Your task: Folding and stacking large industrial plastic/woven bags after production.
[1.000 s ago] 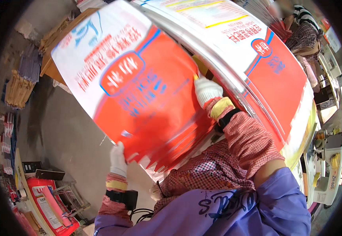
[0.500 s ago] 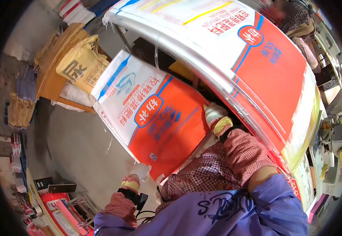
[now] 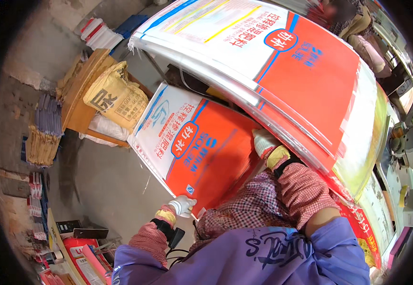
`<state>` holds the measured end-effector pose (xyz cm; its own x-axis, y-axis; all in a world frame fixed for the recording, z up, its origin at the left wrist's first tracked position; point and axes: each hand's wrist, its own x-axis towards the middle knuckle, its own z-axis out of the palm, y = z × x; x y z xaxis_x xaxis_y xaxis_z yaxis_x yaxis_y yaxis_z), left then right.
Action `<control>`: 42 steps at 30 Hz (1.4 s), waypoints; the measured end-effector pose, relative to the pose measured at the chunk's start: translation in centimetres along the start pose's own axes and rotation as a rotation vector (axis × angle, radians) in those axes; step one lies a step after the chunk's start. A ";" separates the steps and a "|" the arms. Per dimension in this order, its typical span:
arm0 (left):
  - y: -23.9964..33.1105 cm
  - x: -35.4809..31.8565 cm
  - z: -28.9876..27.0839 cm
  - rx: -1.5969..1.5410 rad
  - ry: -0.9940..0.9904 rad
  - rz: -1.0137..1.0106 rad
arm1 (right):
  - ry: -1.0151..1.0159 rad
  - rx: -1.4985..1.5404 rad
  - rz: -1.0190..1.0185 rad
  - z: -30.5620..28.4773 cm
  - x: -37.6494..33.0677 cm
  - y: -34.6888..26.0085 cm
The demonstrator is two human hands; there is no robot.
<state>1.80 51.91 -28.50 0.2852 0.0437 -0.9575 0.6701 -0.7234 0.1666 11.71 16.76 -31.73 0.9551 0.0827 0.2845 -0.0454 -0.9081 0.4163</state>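
A flat red-and-white woven sack (image 3: 218, 154) with blue bands hangs in front of me, tilted, beside the table. My left hand (image 3: 183, 205), in a white glove, is closed on its lower left corner, thumb on the printed face. On the opposite side my right hand (image 3: 265, 142), also gloved, is closed at the sack's right edge; its fingertips are partly hidden. Just beyond the right hand lies a broad stack of matching sacks (image 3: 311, 80), its layered edges facing me.
A wooden stool (image 3: 85, 102) at the left carries a yellow sack (image 3: 116, 95). Folded bundles (image 3: 47, 128) lean by the wall. A sewing machine (image 3: 401, 147) stands at the right. Another person (image 3: 353, 23) sits beyond the stack. Red packages (image 3: 80, 256) lie at lower left.
The whole view has shifted, with the left-hand surroundings now farther right. Both hands keep their hold on the sack, which appears slightly lower and farther right in the picture.
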 end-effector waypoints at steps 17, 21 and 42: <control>16.1 -11.3 -3.5 -0.095 0.217 0.813 | -0.014 0.597 0.098 -4.5 -1.4 1.3; 29.4 -21.9 3.7 0.148 0.180 1.223 | -0.225 1.106 0.112 -12.7 -5.8 6.8; 34.8 -25.4 16.8 1.382 0.336 2.058 | 0.192 2.339 1.378 -20.9 -13.7 24.4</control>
<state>6.33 14.03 -2.30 -0.1599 -0.9721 0.1715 -0.9801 0.1770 0.0896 -8.60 2.09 -7.43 0.6982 -0.5815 -0.4176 0.0773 0.6411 -0.7636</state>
